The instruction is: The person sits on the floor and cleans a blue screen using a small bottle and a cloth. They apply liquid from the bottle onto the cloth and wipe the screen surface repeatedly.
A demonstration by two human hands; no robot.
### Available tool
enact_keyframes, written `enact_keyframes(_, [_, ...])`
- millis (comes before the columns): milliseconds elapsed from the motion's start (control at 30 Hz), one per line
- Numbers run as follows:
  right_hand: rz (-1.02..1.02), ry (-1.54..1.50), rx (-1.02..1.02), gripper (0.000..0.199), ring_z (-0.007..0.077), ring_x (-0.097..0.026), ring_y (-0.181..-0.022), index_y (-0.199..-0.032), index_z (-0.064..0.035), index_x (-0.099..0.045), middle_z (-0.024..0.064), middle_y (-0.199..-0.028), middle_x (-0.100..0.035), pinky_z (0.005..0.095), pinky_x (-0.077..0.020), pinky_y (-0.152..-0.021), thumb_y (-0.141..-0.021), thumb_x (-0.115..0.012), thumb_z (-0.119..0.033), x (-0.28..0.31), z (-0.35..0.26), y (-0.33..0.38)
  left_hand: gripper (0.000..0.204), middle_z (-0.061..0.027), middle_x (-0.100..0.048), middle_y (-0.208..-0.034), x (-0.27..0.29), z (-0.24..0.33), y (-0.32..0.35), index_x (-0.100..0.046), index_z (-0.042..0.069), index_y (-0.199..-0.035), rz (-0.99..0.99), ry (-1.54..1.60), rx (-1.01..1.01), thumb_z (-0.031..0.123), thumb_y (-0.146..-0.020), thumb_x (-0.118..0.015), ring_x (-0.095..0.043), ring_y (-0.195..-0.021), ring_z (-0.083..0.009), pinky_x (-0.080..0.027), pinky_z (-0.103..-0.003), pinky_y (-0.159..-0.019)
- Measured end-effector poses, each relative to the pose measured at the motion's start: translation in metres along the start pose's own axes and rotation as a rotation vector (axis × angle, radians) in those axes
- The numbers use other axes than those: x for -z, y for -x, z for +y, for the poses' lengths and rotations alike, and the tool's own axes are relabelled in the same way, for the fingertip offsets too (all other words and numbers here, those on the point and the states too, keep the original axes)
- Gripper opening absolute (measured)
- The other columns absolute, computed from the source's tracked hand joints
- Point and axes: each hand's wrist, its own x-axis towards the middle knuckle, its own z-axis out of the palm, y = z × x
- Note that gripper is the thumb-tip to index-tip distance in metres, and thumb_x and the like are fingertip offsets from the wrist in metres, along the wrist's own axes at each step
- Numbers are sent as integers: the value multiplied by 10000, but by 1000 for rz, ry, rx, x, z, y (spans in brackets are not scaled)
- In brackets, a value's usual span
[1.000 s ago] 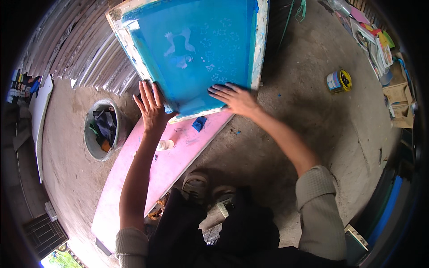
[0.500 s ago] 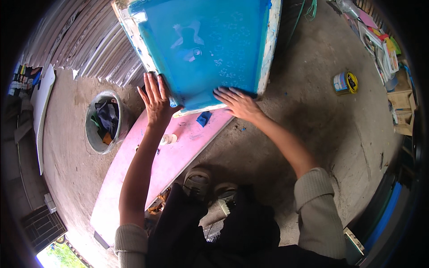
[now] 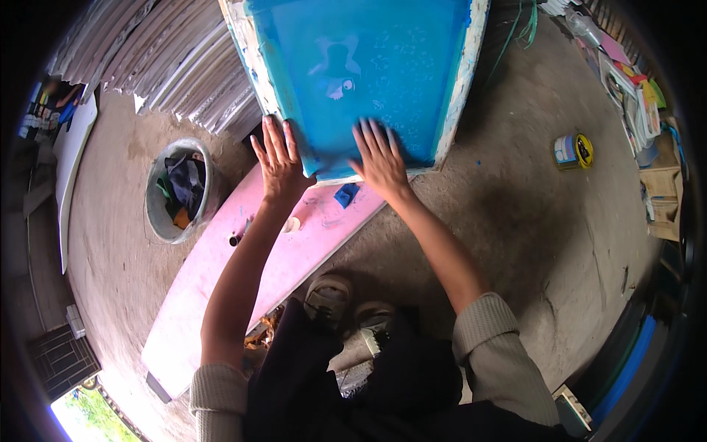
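A large screen frame (image 3: 464,74) with a bright blue mesh (image 3: 368,66) lies in front of me, its near edge resting on a long pink board (image 3: 213,280). My left hand (image 3: 278,163) lies flat, fingers spread, on the frame's near left corner. My right hand (image 3: 381,160) presses flat on the blue mesh near the bottom edge. Pale shapes show in the mesh above my hands. A small blue scrap (image 3: 345,194) sits on the pink board just below the frame.
A round metal bucket (image 3: 158,214) full of rags stands on the concrete floor to the left. Stacked white frames (image 3: 169,66) lean at the upper left. A paint can (image 3: 573,150) sits to the right, with cluttered shelves (image 3: 641,110) beyond. My shoes (image 3: 328,298) are below.
The frame has come closer and more upright in view. My right hand slid left from the frame's lower edge onto the blue mesh; my left hand stays at the near left corner.
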Motion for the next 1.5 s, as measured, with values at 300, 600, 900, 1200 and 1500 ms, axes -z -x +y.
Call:
enact_keyframes(300, [229,-142,-546,842,407,-153,-1366,-1384,128,-156,313,-1451,-151,498,-66,-1124,-894,-449,-491,-13,-14,-1,1411,-406,-11,-1408,-8,-6,1,7,-29,-1415,51,79,8,514,-437,-853,-107,-1346,-492,-124,-653,-1041])
enact_keyframes(600, [268,-257,-639,827,399,-73,-1386,-1405,100,-116,315,-1463,-80,518,-27,-1120,-923,-305,-545,-14,-4,12,1363,-366,-129,-1419,-4,-4,2,-108,-38,-1402,38,48,43,529,-407,-848,-146,-1349,-474,-169,-638,-1042])
enact_keyframes(900, [66,-79,-205,767,292,-136,-1398,-1446,-26,-153,167,-1506,-151,520,-30,-1123,-903,-452,-477,-35,56,95,1369,-394,-114,-1404,-13,-5,0,-88,-22,-1412,109,83,5,521,-414,-853,-156,-1340,-483,-154,-647,-1041])
enact_keyframes(1200, [-77,31,175,672,195,-68,-1411,-1448,-135,-199,51,-1526,-112,452,-12,-1142,-913,-423,-475,-11,80,85,1355,-399,-116,-1400,-10,-5,1,-100,-33,-1406,102,73,24,521,-423,-850,-170,-1337,-482,-159,-652,-1036])
enact_keyframes(1500, [151,138,-55,740,265,-245,-1362,-1429,-108,-272,112,-1465,-291,503,-192,-1089,-853,-498,-514,48,123,-27,1457,-420,47,-1400,-11,-6,3,97,-16,-1412,24,80,5,545,-447,-840,-34,-1341,-525,-112,-656,-1041])
